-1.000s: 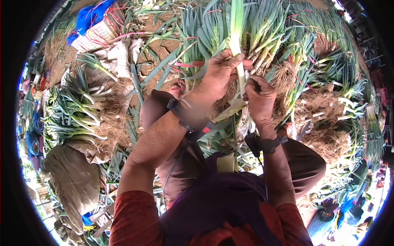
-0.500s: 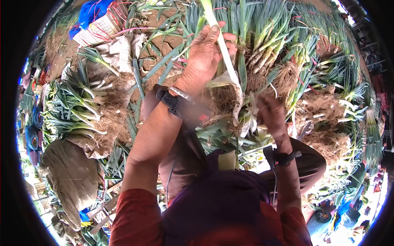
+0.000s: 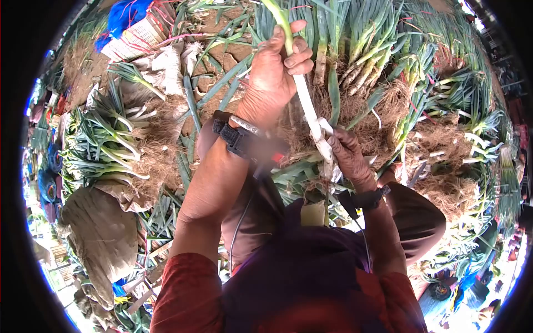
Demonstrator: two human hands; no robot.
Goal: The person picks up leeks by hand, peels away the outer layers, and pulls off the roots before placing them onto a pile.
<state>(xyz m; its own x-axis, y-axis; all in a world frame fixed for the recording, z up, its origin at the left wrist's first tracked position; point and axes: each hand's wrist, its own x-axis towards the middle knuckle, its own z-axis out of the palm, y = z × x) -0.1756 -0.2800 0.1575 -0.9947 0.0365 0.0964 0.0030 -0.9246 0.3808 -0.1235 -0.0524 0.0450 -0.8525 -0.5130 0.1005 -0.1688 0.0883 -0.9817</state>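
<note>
My left hand (image 3: 273,75) is wrapped round the upper stalk of a leek (image 3: 306,102), which slants down to the right. Green shows at its top, and its white shank runs down to a dirtier, root-end part. My right hand (image 3: 351,158) has its fingers closed at this lower part, where a pale bit of outer layer stands off the shank. Whether the fingertips grip the shank itself or only that loose layer is hard to see. Behind the shank lie brown leek roots (image 3: 361,111).
Bundled leeks (image 3: 363,72) with long roots lie ahead. More leeks (image 3: 105,144) are piled at left, near a brown cloth sack (image 3: 100,233). A woven basket (image 3: 136,41) with blue netting stands at upper left. Cut leaves litter the ground round my legs.
My right hand has moved left and slightly down onto the leek's lower end. The loose, pale outer layer hanging beside the shank no longer hangs there. My left hand keeps its hold.
</note>
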